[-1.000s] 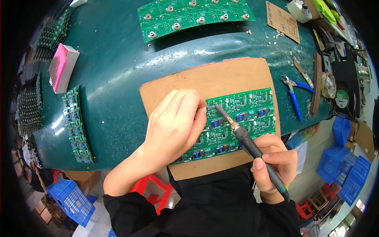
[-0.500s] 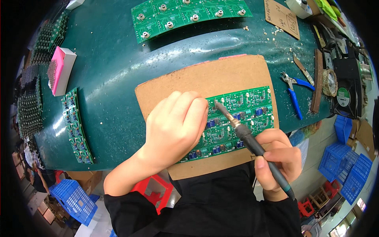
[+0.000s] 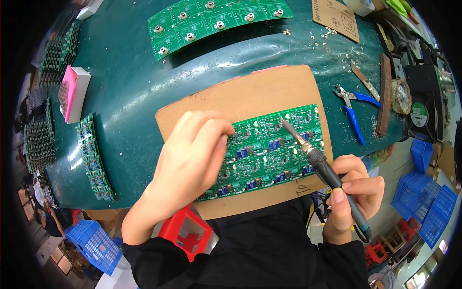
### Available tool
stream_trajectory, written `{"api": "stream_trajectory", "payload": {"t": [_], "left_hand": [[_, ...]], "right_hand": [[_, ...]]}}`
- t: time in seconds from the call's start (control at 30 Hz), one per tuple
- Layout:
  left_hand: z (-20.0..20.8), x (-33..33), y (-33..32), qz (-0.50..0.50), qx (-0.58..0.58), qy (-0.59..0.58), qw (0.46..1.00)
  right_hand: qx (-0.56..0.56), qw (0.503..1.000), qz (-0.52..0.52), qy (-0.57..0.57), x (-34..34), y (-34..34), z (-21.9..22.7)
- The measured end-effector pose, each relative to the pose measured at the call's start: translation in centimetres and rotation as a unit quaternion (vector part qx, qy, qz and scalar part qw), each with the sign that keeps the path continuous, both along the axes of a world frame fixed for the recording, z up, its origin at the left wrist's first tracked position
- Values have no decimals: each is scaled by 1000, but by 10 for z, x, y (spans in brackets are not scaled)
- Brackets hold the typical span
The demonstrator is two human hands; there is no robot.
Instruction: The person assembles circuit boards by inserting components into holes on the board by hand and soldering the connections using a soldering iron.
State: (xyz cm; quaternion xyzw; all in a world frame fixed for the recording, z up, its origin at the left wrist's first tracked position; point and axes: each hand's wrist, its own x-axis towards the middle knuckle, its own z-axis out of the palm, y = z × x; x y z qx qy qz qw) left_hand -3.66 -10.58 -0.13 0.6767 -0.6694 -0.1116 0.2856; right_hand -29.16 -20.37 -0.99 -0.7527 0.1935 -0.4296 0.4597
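Observation:
My right hand (image 3: 353, 195) is closed round the dark handle of a soldering iron (image 3: 325, 166), holding it like a pen. The iron's tip points up and left, over the upper part of a green circuit board panel (image 3: 262, 166) with small parts and blue capacitors; whether it touches cannot be told. My left hand (image 3: 192, 151) covers the panel's left end. Its fingers are curled together near the upper edge, and whatever is between the fingertips is hidden. Under the panel lies a brown board (image 3: 240, 98) at the table's near edge.
A larger green panel with round metal parts (image 3: 216, 24) lies at the back. Blue-handled cutters (image 3: 353, 113) and a flat blade (image 3: 365, 82) are on the right. At left are a narrow populated panel (image 3: 94, 161), a pink-and-white box (image 3: 74, 94) and stacked boards (image 3: 39, 130).
The iron's tip has moved right along the panel, with my right hand following. My left hand has shifted left, uncovering more of the panel. The whole view has also shifted slightly.

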Motion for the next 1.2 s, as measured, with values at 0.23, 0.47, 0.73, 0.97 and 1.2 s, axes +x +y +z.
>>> {"api": "stream_trajectory", "payload": {"t": [0.23,0.47,0.73,0.97,1.2], "left_hand": [[6,-25,-8,65,22,123,990],[-18,-33,-24,25,11,79,996],[-28,-32,-34,9,-64,23,998],[-23,-38,-35,6,-64,-41,997],[-12,-41,-37,7,-19,-54,998]], "right_hand": [[27,999,8,-27,-2,-1,-7],[4,999,13,-31,7,-4,-10],[-11,999,43,6,10,-12,-4],[-6,999,29,-30,7,-16,-8],[8,998,25,-57,-5,-19,-9]]}}
